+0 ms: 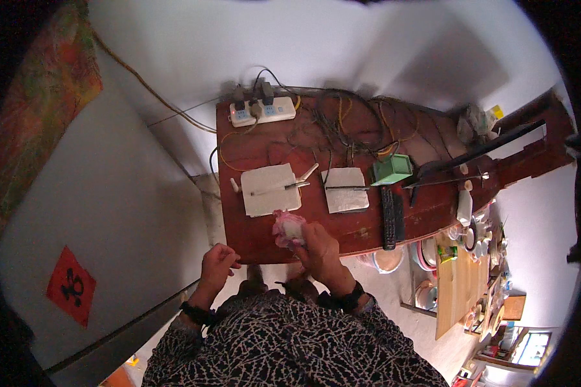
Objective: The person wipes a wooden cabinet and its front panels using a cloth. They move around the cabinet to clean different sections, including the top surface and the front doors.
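My right hand grips a crumpled pink-and-white cloth over the front part of a dark red wooden table. My left hand is by the table's front left corner, fingers loosely curled and apart, with nothing seen in it. Just beyond the cloth lies a white router with stubby antennas and a dark pen-like stick across its top. To its right sits a second, smaller white box, also with a dark stick across it.
A white power strip with plugs stands at the back, near tangled cables. Rightward are a green box, a black remote control and a flat black screen. A wooden board table with dishes stands beyond.
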`<state>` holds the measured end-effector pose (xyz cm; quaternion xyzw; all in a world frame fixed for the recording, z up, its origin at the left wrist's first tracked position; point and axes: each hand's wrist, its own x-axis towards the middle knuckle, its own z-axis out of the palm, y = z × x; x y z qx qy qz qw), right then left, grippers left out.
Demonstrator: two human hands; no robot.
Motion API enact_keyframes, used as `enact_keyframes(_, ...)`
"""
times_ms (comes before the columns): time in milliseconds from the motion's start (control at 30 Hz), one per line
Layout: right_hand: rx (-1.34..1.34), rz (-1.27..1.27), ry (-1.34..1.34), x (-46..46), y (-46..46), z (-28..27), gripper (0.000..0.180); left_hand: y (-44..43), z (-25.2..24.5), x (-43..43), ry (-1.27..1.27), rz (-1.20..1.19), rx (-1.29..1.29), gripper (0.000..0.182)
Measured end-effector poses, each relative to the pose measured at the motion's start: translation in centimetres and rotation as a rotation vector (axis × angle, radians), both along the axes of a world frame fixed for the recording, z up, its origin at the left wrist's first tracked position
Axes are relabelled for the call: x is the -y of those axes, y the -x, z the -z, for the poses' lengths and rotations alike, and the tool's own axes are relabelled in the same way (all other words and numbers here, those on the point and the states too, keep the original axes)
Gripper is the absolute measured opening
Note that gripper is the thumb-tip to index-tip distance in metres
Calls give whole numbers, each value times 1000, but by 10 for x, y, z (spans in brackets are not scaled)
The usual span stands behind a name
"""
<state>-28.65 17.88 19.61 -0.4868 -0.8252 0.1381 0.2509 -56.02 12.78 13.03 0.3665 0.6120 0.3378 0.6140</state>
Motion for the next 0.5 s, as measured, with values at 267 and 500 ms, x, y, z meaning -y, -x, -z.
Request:
enact_keyframes(267,-109,19,-204,-28,1,-46,52,1,-5,5,36,-52,-50,10)
enact_keyframes(500,-77,146,-332,-89,-18,-82,37,-2,-11,15,-72,-5,-157,11)
